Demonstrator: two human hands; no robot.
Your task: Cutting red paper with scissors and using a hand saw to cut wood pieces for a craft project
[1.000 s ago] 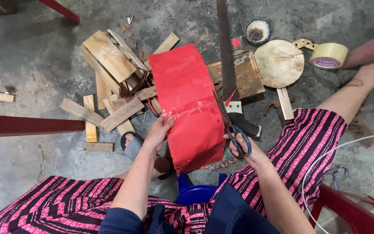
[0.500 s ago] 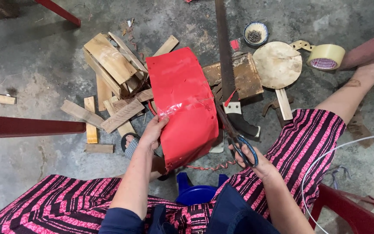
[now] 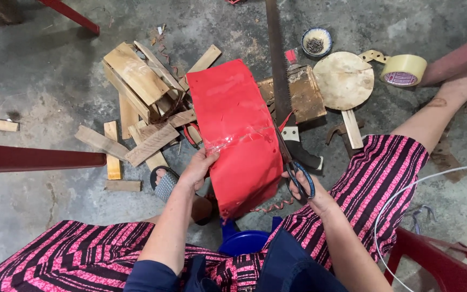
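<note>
Since half a second ago the large glossy red sheet (image 3: 236, 130) has flattened out from a bulging curl, and the scissors have slid further up its right edge.

The left hand (image 3: 198, 168) pinches the sheet's left edge, thumb on top, just where a strip of clear tape crosses the red surface. Left of this hand, on the concrete floor (image 3: 39, 81), lies a heap of pale wooden offcuts (image 3: 136, 103), and nearer still a foot in a grey sandal (image 3: 164, 184). The sheet hangs between the two hands, held above the floor; its long axis runs from the person's lap away toward the offcuts, tilting slightly left at the far end, with the near end drooping toward a blue plastic bowl (image 3: 242, 241).

The right hand (image 3: 312, 189) is closed through the loops of the blue-handled scissors (image 3: 293, 165), whose blades point away from the person along the sheet's right edge. Beyond this hand lie a long hand saw (image 3: 277, 59), a round wooden paddle (image 3: 342, 81), a small bowl of nails (image 3: 316, 41) and a roll of yellowish tape (image 3: 404, 70).

As I judge it, the sheet is slack and held on one side only, so it could buckle between the blades and the cut could wander or tear. The taped patch could also snag the blades, and the left thumb sits fairly near the cutting line.
</note>
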